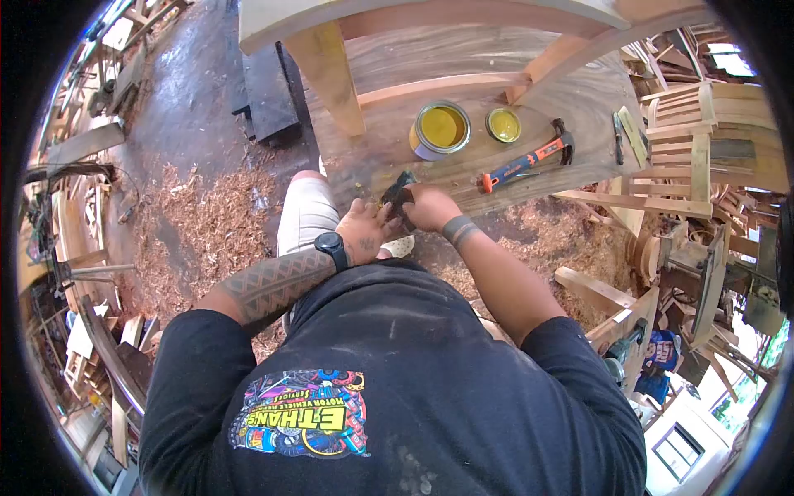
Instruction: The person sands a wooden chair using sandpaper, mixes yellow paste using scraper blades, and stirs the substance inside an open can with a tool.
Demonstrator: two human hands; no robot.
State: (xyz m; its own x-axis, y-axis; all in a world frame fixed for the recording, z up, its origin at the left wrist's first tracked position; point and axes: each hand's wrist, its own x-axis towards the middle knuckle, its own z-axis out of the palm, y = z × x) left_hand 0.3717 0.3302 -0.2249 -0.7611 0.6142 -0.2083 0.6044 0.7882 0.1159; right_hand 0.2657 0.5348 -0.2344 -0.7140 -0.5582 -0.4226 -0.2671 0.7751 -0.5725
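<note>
Near the front edge of the wooden board, my right hand is closed around a small dark object, too unclear to name. Beside it, my left hand has its fingers spread, close to or touching the same object. An open can of yellow paste stands on the board beyond my hands, with its yellow-coated lid to its right. A hammer with an orange and blue handle lies right of my right hand.
A wooden frame rises over the board's far side. A knife-like tool and a thin wood strip lie at the board's right. Wood shavings cover the floor. Slatted wooden furniture stands at the right.
</note>
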